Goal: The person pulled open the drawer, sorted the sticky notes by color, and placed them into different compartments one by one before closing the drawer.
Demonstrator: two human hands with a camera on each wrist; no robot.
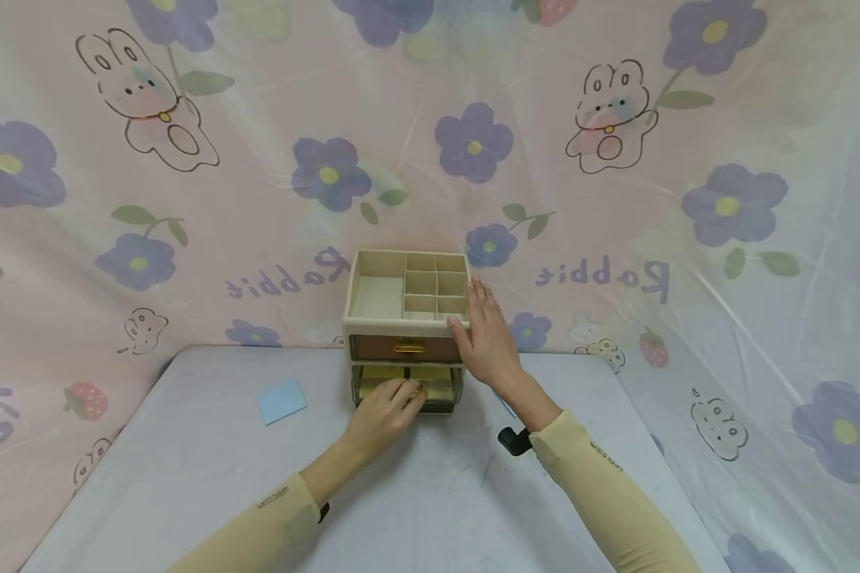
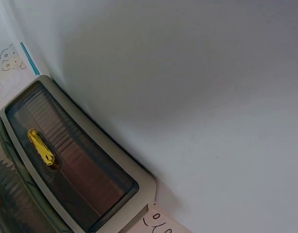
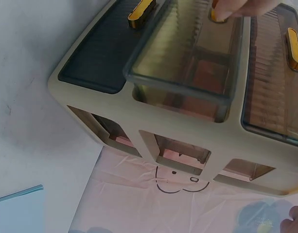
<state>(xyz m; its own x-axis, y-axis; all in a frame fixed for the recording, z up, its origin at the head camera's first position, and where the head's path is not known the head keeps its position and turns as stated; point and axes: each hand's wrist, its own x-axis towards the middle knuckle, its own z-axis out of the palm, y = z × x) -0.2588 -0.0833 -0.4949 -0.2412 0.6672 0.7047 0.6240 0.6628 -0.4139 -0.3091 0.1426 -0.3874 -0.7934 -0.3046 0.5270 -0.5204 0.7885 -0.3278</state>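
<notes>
A cream desktop drawer organizer [image 1: 405, 325] with an open, divided top tray stands at the back of the table. Its translucent middle drawer [image 3: 178, 53] is partly pulled out, and dividers show inside. My left hand [image 1: 385, 415] pinches that drawer's gold handle [image 3: 218, 14]. The bottom drawer [image 2: 76, 160], with a gold handle of its own, is shut, as is the top drawer [image 1: 376, 348]. My right hand [image 1: 489, 344] rests with extended fingers along the organizer's upper right side, thumb at the tray's front rim.
A light blue square of paper [image 1: 282, 402] lies on the table to the left. Another blue piece [image 3: 20, 211] lies right of the organizer, partly under my right forearm in the head view. Patterned cloth [image 1: 401, 119] hangs behind and at both sides.
</notes>
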